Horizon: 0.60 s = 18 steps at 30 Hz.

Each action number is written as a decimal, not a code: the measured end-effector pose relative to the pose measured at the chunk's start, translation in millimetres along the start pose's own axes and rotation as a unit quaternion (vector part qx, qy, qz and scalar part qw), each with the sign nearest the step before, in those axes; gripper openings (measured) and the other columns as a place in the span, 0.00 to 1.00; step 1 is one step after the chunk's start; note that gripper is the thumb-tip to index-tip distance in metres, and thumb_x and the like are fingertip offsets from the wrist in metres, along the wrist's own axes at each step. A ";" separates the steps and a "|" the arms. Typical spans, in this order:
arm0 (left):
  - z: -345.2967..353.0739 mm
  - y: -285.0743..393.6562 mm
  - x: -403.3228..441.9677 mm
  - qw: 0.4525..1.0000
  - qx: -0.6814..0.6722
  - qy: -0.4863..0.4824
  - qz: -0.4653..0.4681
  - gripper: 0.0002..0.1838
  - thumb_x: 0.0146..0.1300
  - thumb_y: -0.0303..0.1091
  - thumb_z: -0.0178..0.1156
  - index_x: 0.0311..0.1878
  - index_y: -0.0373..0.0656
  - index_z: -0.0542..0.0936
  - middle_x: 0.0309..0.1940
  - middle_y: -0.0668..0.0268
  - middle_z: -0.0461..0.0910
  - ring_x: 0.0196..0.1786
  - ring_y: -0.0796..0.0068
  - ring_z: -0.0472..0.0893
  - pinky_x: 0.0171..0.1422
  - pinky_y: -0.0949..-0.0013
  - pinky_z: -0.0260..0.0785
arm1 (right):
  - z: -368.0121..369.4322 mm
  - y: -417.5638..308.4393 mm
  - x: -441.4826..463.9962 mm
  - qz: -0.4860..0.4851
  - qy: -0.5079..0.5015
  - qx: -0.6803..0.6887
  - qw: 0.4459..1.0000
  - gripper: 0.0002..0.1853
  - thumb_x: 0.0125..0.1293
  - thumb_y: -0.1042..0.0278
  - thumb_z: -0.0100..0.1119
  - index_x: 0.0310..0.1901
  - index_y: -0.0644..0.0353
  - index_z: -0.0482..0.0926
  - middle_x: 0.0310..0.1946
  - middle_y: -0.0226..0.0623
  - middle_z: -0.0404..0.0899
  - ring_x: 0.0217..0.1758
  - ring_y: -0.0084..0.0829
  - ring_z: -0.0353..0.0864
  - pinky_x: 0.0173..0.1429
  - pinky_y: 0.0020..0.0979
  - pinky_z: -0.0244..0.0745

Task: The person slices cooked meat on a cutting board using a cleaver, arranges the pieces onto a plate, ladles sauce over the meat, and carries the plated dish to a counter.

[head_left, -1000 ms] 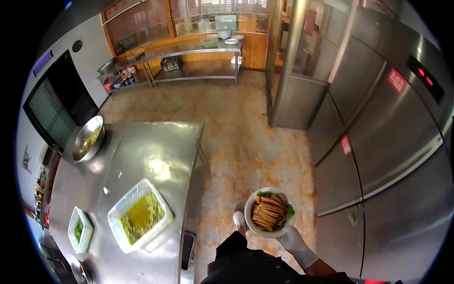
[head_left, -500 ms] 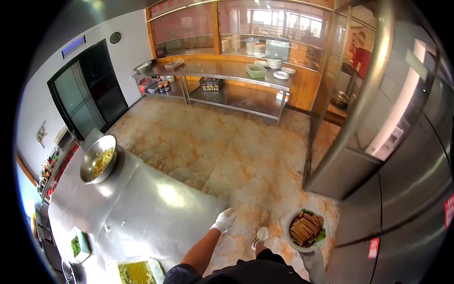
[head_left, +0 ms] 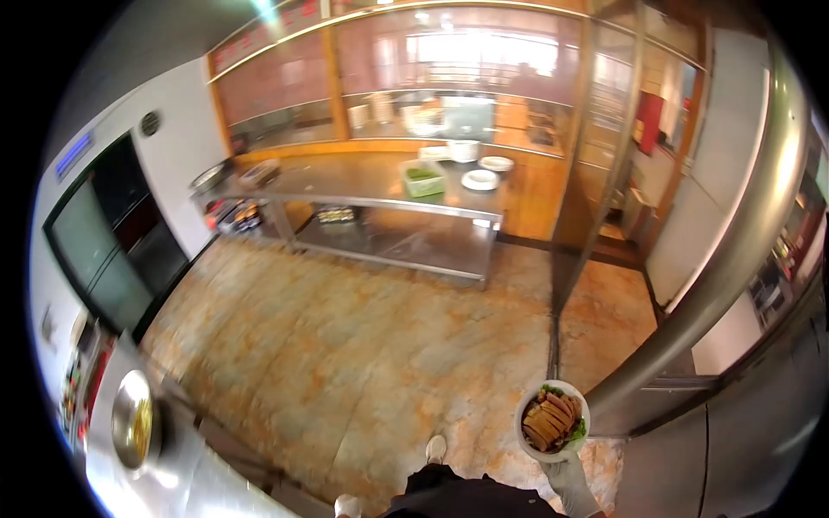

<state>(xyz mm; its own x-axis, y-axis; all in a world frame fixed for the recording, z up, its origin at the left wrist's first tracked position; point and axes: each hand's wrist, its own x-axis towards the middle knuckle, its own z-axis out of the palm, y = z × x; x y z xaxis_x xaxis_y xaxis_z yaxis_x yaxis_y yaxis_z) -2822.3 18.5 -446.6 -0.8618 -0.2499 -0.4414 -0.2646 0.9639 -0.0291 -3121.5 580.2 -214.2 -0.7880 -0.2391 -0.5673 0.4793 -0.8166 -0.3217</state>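
Note:
My right hand (head_left: 566, 475), in a pale glove, holds a white bowl (head_left: 525, 429) from below and its near side. Brown slices of meat (head_left: 551, 420) lie in a row in the bowl, with green leaves (head_left: 577, 429) at the edge. The fingers under the bowl are mostly hidden. At the bottom edge of the view is a small white shape (head_left: 348, 506); whether it is my left glove or a shoe, I cannot make out.
A steel table (head_left: 194, 483) stands at lower left with a metal bowl (head_left: 121, 423) of yellowish food. Ahead, a steel counter (head_left: 345, 181) carries a green tub (head_left: 423, 180) and white plates (head_left: 480, 180). To the right are a glass door (head_left: 596, 147) and a thick metal post (head_left: 734, 268).
The view has swung right and forward, so the steel table has slid to the lower left. My left hand has left its place beside the table. The bowl stays in my right hand.

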 end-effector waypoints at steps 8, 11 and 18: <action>-80.1 84.9 430.2 0.964 0.141 -0.142 0.176 0.14 0.71 0.41 0.57 0.54 0.53 0.86 0.51 0.59 0.88 0.55 0.55 0.87 0.56 0.49 0.81 | -44.3 -71.8 240.5 -0.132 0.020 0.101 0.986 0.33 0.64 0.75 0.60 0.72 0.62 0.67 0.66 0.43 0.77 0.66 0.44 0.80 0.69 0.45 0.81; -134.8 154.8 628.3 0.968 0.118 -0.087 0.205 0.12 0.71 0.35 0.56 0.53 0.55 0.85 0.48 0.65 0.88 0.57 0.61 0.86 0.56 0.51 0.81 | -123.2 -106.9 341.9 -0.261 0.101 -0.286 0.917 0.23 0.71 0.61 0.63 0.64 0.61 0.77 0.56 0.44 0.84 0.61 0.42 0.83 0.62 0.43 0.81; -203.2 433.1 917.8 0.862 0.267 0.006 0.431 0.12 0.67 0.51 0.54 0.47 0.64 0.84 0.46 0.72 0.84 0.59 0.65 0.81 0.57 0.45 0.73 | -197.1 -247.4 498.1 -0.113 0.058 0.368 0.921 0.27 0.62 0.80 0.57 0.64 0.65 0.72 0.60 0.46 0.80 0.61 0.46 0.82 0.71 0.48 0.78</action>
<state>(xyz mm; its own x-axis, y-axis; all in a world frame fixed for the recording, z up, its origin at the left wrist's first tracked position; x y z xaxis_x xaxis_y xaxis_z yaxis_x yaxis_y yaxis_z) -3815.8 187.9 -682.1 -0.6443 0.5821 -0.4960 0.7103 0.6958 -0.1061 -3556.4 766.7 -566.6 -0.7686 0.0033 -0.6398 -0.1173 -0.9838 0.1359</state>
